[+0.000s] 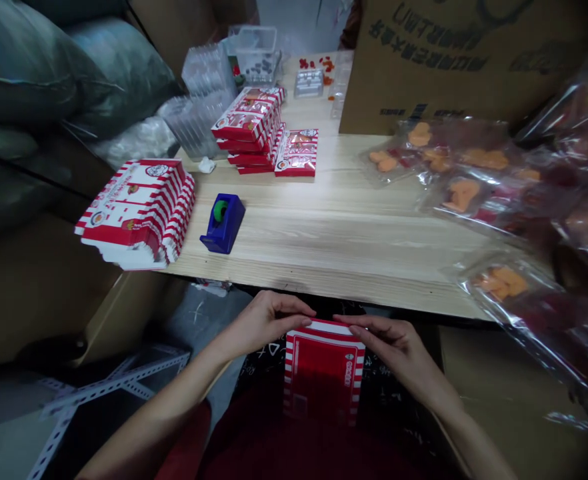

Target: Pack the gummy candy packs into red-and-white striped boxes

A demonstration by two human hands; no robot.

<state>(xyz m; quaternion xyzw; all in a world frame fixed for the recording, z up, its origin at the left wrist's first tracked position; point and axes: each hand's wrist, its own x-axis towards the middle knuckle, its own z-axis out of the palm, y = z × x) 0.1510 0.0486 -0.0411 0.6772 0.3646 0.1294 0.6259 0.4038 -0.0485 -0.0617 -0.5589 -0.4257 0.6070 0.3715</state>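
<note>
A red box with striped red-and-white edges [324, 373] is held over my lap, in front of the table edge, its plain red printed side facing me. At its upper left corner, my left hand [269, 320] pinches the top edge between thumb and fingers. My right hand [391, 340] pinches the upper right corner the same way. The white strip along the top of the box lies between both hands. Beyond them on the table sits a blue tape dispenser [228, 227] with a green core.
Flat striped cartons [139, 207] are stacked at the left table edge. Farther back are filled boxes [251, 120], clear plastic trays [194, 120] and a clear bin [259, 50]. Transparent packets with orange pieces [461, 193] cover the right side, before a large cardboard box [424, 73].
</note>
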